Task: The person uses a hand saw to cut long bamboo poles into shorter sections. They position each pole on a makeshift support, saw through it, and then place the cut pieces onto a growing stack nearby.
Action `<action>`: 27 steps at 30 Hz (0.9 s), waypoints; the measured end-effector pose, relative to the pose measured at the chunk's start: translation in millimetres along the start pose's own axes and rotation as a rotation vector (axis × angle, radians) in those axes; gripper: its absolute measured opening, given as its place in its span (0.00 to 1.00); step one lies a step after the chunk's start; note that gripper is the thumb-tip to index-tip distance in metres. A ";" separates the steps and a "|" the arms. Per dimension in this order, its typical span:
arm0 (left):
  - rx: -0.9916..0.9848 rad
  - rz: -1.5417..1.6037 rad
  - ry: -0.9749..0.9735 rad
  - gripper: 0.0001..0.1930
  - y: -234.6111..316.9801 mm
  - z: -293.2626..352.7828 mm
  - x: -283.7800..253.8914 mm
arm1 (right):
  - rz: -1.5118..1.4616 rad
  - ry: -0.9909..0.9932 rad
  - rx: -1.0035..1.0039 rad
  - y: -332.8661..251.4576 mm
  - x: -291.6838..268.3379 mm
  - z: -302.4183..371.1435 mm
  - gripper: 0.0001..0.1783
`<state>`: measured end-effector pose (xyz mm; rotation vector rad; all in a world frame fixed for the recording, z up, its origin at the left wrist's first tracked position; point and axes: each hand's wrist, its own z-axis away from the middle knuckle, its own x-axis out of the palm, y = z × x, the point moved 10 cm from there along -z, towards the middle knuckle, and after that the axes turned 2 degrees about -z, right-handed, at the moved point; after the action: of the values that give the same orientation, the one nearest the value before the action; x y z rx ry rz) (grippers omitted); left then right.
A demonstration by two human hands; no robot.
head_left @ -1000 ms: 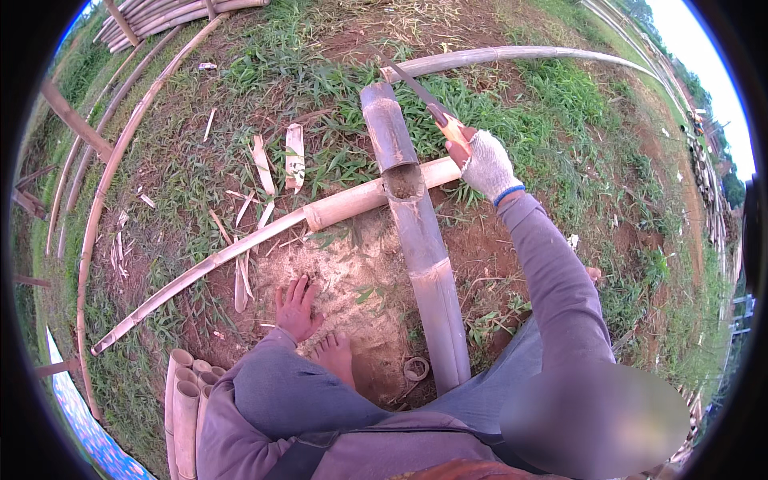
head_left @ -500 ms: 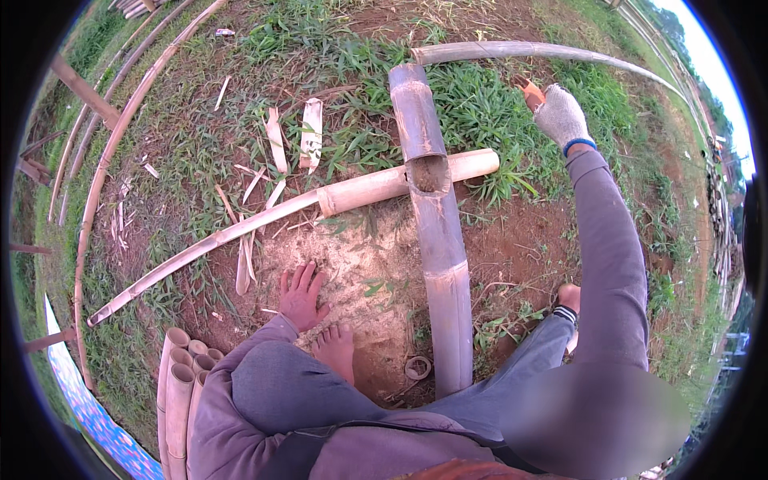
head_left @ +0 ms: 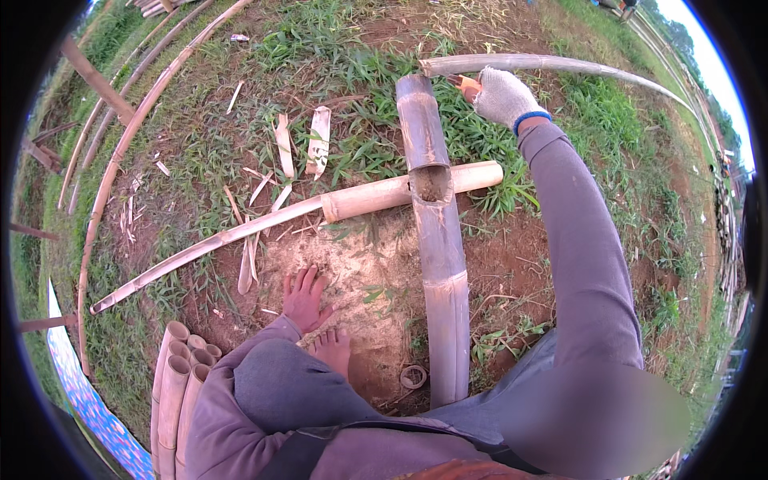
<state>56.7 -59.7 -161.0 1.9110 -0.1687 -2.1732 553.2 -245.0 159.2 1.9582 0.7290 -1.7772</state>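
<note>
In a pale knit glove with a blue cuff, my right hand [head_left: 506, 98] is closed round an orange-handled tool [head_left: 470, 88]. The tool's working end is too small to make out. It is close to the far end of a thick grey bamboo pole [head_left: 448, 248], which has an opening cut in its upper side. A lighter bamboo piece [head_left: 372, 198] crosses the pole near that opening, its left part cut to a long open strip [head_left: 204, 246]. My bare left hand [head_left: 306, 300] is empty, fingers spread, over the sawdust-strewn ground beside my bare foot [head_left: 331, 350].
Several short bamboo tubes [head_left: 174, 388] stand bundled at the lower left. Split bamboo pieces [head_left: 318, 142] lie in the grass. Another long pole [head_left: 552, 62] lies at the far right, and a bamboo rail [head_left: 106, 188] curves along the left. A small bamboo ring [head_left: 413, 377] lies near my feet.
My right hand has moved left with the orange-handled tool, toward the thick pole's far end. My left hand stays in nearly the same place, and the view has shifted slightly.
</note>
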 end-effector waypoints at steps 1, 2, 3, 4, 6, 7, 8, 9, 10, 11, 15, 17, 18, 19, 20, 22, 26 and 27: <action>-0.006 0.001 0.005 0.42 -1.7 4.4 2.0 | 0.039 -0.033 0.007 3.7 5.3 -1.1 0.24; -0.009 0.004 0.011 0.42 -2.4 8.5 3.5 | 0.082 -0.066 0.015 8.0 4.0 0.4 0.23; -0.009 0.010 0.016 0.42 -3.7 11.6 4.6 | 0.126 -0.097 0.025 11.4 5.5 5.0 0.22; -0.001 0.015 0.035 0.41 -3.2 5.7 2.3 | 0.155 -0.020 -0.004 14.1 -3.7 17.3 0.20; 0.011 0.016 0.029 0.41 -4.7 9.1 2.1 | 0.274 -0.042 -0.090 11.7 -7.8 44.3 0.20; 0.016 0.013 0.025 0.41 -3.4 6.6 1.4 | 0.335 -0.047 -0.132 12.6 -16.4 57.4 0.20; 0.016 0.015 0.020 0.41 -1.9 6.7 2.7 | 0.369 -0.066 -0.151 16.7 -21.5 71.0 0.20; 0.006 0.018 0.013 0.41 -3.7 6.7 3.4 | 0.403 -0.086 -0.168 22.8 -26.8 87.5 0.20; -0.004 0.025 0.012 0.41 -4.4 5.9 3.9 | 0.443 -0.104 -0.187 28.4 -35.9 106.3 0.19; -0.010 0.033 0.010 0.41 -4.8 6.1 4.9 | 0.459 -0.106 -0.187 31.7 -49.8 129.9 0.20; -0.022 0.024 -0.008 0.41 -4.5 2.7 10.8 | 0.479 -0.172 -0.097 51.4 -81.9 262.0 0.21; -0.026 0.042 -0.012 0.40 -2.0 -1.6 9.9 | 0.489 -0.122 -0.170 52.0 -95.2 352.9 0.16; -0.034 0.053 -0.034 0.40 -2.6 -4.2 7.8 | 0.182 0.020 -0.095 29.4 -121.3 376.9 0.18; -0.047 0.056 -0.058 0.40 -5.0 -3.1 3.6 | 0.138 0.090 -0.141 13.4 -136.1 404.5 0.17; 0.026 0.022 0.093 0.36 2.7 -6.2 -15.9 | 0.034 0.113 0.080 29.0 -139.3 442.2 0.16; 0.086 0.092 0.129 0.33 9.4 -27.2 -41.2 | -0.196 0.270 0.395 47.2 -141.1 508.5 0.13; 0.352 0.167 0.274 0.24 67.8 -104.7 -133.4 | -0.541 0.565 0.847 65.6 -52.6 627.1 0.18; 0.394 0.209 0.222 0.23 83.2 -124.4 -152.1 | -0.675 0.661 0.900 58.8 -24.3 634.1 0.18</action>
<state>205.7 -92.0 -11.7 2.2025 -0.7670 -1.8785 89.9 -679.4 107.2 3.3070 0.9756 -2.0244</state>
